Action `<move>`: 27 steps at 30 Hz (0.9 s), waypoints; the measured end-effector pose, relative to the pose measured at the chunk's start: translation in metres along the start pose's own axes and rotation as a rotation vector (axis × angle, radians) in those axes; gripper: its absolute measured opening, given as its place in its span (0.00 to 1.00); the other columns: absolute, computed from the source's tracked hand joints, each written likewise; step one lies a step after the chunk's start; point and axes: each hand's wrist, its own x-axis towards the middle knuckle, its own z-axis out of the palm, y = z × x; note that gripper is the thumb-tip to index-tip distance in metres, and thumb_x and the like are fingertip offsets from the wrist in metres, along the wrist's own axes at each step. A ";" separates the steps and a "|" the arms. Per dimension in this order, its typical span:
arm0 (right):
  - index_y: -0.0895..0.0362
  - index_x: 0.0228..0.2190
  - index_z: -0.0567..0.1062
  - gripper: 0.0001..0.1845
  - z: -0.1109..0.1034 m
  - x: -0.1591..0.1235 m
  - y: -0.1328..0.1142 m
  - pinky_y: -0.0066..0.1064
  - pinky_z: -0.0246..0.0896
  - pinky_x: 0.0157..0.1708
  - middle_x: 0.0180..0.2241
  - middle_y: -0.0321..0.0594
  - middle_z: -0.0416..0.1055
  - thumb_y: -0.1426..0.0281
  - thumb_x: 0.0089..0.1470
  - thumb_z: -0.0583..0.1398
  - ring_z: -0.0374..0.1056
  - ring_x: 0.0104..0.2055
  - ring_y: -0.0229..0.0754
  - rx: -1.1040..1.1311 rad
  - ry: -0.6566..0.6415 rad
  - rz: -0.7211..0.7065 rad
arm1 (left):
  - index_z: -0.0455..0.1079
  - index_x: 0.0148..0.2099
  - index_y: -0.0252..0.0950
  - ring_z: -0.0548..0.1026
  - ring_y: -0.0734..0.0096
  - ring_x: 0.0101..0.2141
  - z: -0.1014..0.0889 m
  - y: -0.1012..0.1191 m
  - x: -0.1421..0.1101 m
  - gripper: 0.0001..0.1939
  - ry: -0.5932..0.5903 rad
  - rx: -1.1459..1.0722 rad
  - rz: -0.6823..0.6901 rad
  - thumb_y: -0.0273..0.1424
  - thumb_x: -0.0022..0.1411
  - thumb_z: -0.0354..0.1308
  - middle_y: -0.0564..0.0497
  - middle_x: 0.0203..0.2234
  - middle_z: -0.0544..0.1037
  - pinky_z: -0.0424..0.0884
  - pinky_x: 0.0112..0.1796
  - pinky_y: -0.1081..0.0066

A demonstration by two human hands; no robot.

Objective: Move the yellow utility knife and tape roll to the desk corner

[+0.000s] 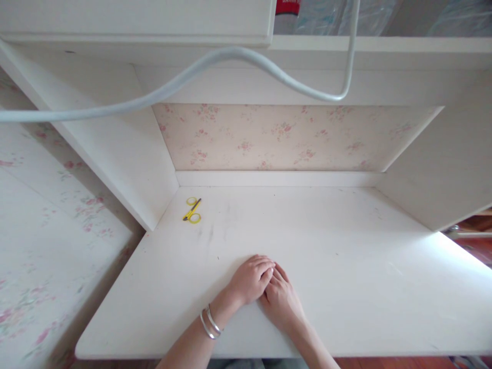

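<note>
My left hand [251, 279] rests on the white desk [326, 287] near its front edge, its fingers lying across the fingers of my right hand [282, 300]. Two silver bangles [210, 323] circle my left wrist. Palm down, the right hand lies on the desktop with its fingertips partly covered by the left. No object shows in either hand. Farther back on the left is a slim yellow and black tool [192, 209], which looks like a utility knife. A thin yellow ring [191, 201] lies on one side of it and another yellow ring [195, 219] on the other.
A pale cable [238, 54] loops across the upper view. White side panels [111, 133] and an overhead cabinet [134, 20] frame the desk. Floral wallpaper [265, 133] covers the back. Plastic-wrapped items and a red-labelled bottle [287, 7] stand on the upper shelf.
</note>
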 end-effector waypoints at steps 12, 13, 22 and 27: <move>0.55 0.49 0.71 0.20 0.001 -0.001 0.000 0.46 0.42 0.62 0.49 0.42 0.71 0.73 0.55 0.53 0.59 0.57 0.45 0.021 -0.025 0.012 | 0.70 0.50 0.38 0.69 0.72 0.50 0.000 0.000 -0.001 0.17 -0.001 0.008 0.012 0.30 0.68 0.42 0.51 0.47 0.75 0.59 0.57 0.68; 0.55 0.49 0.71 0.20 0.000 0.000 0.000 0.46 0.42 0.62 0.49 0.42 0.71 0.73 0.55 0.53 0.59 0.57 0.45 0.024 -0.030 0.015 | 0.70 0.50 0.38 0.69 0.72 0.50 0.000 0.000 -0.001 0.17 -0.003 0.008 0.013 0.30 0.68 0.42 0.51 0.47 0.75 0.59 0.57 0.68; 0.55 0.48 0.72 0.19 -0.001 0.001 -0.002 0.45 0.41 0.62 0.50 0.42 0.70 0.74 0.54 0.54 0.58 0.58 0.45 0.021 -0.043 0.035 | 0.69 0.50 0.36 0.69 0.73 0.50 0.001 -0.001 -0.001 0.16 -0.009 0.020 0.025 0.29 0.68 0.43 0.51 0.47 0.75 0.59 0.57 0.69; 0.56 0.48 0.72 0.19 0.001 -0.001 0.000 0.45 0.41 0.62 0.50 0.42 0.70 0.74 0.55 0.54 0.59 0.57 0.45 0.018 -0.049 0.035 | 0.70 0.50 0.37 0.69 0.74 0.50 0.002 -0.002 -0.001 0.16 0.000 0.040 0.023 0.29 0.68 0.43 0.51 0.47 0.75 0.60 0.57 0.69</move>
